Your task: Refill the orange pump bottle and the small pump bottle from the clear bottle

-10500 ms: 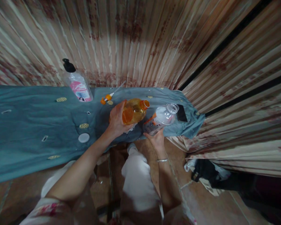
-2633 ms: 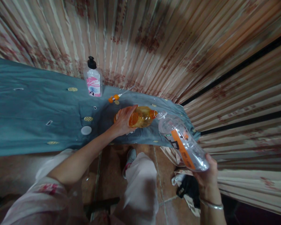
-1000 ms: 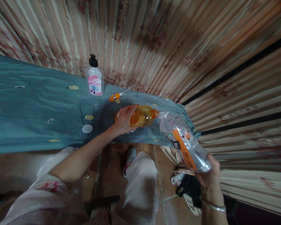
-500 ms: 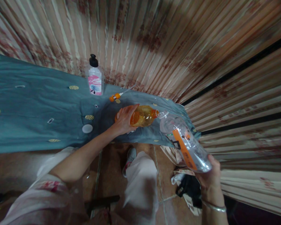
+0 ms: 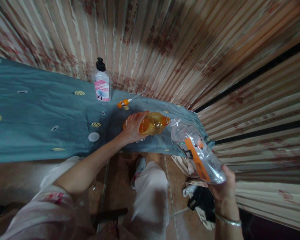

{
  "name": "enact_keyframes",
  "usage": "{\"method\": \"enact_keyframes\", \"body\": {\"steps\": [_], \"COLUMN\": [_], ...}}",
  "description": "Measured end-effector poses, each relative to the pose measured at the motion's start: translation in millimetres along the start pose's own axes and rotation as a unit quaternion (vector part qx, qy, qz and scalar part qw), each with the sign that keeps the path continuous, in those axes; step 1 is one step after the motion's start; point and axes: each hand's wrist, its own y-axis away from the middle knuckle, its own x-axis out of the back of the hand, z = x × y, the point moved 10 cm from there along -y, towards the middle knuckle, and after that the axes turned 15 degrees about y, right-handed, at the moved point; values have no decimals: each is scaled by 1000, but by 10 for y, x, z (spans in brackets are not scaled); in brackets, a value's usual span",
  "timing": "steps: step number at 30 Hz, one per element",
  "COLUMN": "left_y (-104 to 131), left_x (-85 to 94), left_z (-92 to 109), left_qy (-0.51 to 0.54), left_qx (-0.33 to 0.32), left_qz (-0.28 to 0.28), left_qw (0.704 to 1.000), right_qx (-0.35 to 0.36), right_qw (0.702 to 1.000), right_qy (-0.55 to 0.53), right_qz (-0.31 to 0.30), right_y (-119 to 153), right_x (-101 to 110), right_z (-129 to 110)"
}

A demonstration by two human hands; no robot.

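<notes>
- Where the teal cloth (image 5: 40, 110) runs in from the far left, yellow ovals and small pale rectangles dot it, and a pleated, flower-printed curtain (image 5: 140, 50) hangs along its twelve o'clock edge.
- Flat on the cloth, at nine o'clock from the amber bottle (image 5: 156, 124), lies a white round lid (image 5: 93, 137).
- At ten o'clock stands a clear pink-labelled bottle (image 5: 102, 87) with a black top.
- Nearer, also at ten o'clock, an orange pump top (image 5: 123, 103) lies with its thin tube pointing to two o'clock.
- The left hand (image 5: 134, 128) clasps the amber bottle's lower part, fingers curled round it; their spacing on the hidden side cannot be told.
- The amber bottle is tipped well over, its neck toward three o'clock.
- The clear plastic bottle (image 5: 197, 151), orange-labelled, slants with its mouth toward ten o'clock, against the amber bottle's mouth; whether one neck sits inside the other is unclear.
- At four o'clock the right hand (image 5: 225, 183), a silver bracelet (image 5: 228, 220) on its wrist, grips the clear plastic bottle's base; most fingers are hidden behind it, so their spread cannot be told.
</notes>
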Motion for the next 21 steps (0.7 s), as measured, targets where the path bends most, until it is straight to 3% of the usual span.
{"method": "enact_keyframes", "body": {"steps": [9,21], "left_y": [0,0], "left_x": [-2,-11], "left_z": [-13,-10], "left_qy": [-1,-1], "left_qx": [3,-6], "left_qz": [-4,-6], "left_qw": [1000,1000], "right_qx": [36,19], "right_qw": [998,999], "right_qy": [15,12], "right_qz": [-46,-32], "right_y": [-50,-48], "right_x": [-46,-4], "right_z": [4,41]}}
